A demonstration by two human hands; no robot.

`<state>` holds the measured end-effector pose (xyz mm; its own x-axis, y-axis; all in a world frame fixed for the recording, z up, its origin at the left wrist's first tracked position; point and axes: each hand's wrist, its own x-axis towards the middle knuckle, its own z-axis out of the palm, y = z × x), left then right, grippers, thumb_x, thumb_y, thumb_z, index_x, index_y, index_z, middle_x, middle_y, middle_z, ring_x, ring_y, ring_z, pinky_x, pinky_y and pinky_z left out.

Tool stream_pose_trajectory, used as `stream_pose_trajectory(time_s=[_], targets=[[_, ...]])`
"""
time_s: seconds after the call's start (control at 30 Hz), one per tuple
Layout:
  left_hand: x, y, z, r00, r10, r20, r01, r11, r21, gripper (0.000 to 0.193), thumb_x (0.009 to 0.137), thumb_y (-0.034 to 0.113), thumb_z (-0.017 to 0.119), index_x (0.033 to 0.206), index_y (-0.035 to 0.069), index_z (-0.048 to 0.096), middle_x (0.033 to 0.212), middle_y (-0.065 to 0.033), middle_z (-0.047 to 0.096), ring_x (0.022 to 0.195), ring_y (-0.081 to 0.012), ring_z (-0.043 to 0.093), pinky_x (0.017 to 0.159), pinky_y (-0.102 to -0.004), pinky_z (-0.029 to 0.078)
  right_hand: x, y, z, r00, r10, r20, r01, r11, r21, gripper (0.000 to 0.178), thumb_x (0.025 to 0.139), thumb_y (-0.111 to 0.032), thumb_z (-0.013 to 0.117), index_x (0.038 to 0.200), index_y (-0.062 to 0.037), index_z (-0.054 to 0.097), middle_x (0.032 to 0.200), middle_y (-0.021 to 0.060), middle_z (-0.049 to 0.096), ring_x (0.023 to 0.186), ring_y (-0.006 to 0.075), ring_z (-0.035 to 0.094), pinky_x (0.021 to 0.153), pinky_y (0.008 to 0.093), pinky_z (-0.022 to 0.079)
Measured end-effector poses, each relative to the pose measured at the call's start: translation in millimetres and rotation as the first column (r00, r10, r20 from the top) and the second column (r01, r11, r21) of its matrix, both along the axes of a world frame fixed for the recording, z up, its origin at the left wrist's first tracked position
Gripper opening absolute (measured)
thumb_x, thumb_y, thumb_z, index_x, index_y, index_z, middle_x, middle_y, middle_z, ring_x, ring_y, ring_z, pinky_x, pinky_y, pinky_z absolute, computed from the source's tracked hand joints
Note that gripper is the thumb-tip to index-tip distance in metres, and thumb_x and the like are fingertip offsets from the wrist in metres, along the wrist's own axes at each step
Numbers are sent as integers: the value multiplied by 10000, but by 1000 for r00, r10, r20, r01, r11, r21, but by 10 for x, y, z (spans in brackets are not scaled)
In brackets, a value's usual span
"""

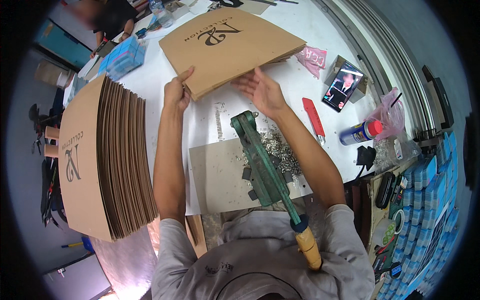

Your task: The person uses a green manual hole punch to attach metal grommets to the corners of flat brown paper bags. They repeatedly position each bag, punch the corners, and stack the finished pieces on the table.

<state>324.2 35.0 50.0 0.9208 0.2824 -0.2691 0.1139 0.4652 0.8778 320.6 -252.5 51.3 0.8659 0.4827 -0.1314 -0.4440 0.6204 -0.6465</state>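
Observation:
A stack of printed brown cardboard pieces (235, 42) lies tilted on the far middle of the table. At its near left corner my left hand (177, 91) grips it, thumb over the top and fingers below the edge. My right hand (262, 92) is palm up with fingers apart at the stack's near edge; whether the fingertips touch it I cannot tell. Between my forearms stands a green hand press (260, 160), its long lever ending in a yellow-wrapped handle (307, 247) close to my body. Small metal eyelets (280, 150) are heaped beside the press.
A tall stack of brown cardboard (125, 160) stands at left. Right of the press are a red utility knife (314, 120), a propped phone (343, 86), a spray can (360, 132) and a pink bag (392, 115). A blue package (122, 57) lies far left, near another person (112, 20).

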Motion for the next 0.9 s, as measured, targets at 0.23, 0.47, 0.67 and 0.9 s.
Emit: stream_pose_trajectory(time_s=[0.23,0.47,0.67,0.9], targets=[[-121,237,-64,983,-180,-37,180,984,5,455,987,199,697,1328,-82,588,1240,-185,693,1098,-268,699,944,-370,583,-121,288,-468,226,530,817,428,699,-572,380,961,-207,670,1268,14,694,1342,243,665,1317,374,594,1118,424,461],[-243,273,-242,989,-131,-66,137,986,92,388,966,141,728,1270,-56,591,1116,-146,718,960,-218,738,820,-301,613,-383,-169,-482,71,774,629,386,561,-733,179,882,-116,666,1019,-7,701,1213,209,684,1173,375,640,1199,456,411],[-297,297,-349,991,-118,-60,125,981,145,527,931,40,751,1382,-69,501,1097,-157,718,883,-205,745,671,-275,614,-722,-939,-470,209,798,566,474,423,-772,334,970,-127,621,1284,-15,651,1422,182,613,1319,352,582,1139,458,462],[-498,314,-397,989,-129,-76,141,974,179,582,936,43,748,1431,-73,464,1070,-135,731,798,-160,735,670,-245,598,-1031,-1427,-118,365,701,612,600,326,-731,260,948,-146,660,1155,2,717,1263,205,692,1217,380,636,1114,460,482]])
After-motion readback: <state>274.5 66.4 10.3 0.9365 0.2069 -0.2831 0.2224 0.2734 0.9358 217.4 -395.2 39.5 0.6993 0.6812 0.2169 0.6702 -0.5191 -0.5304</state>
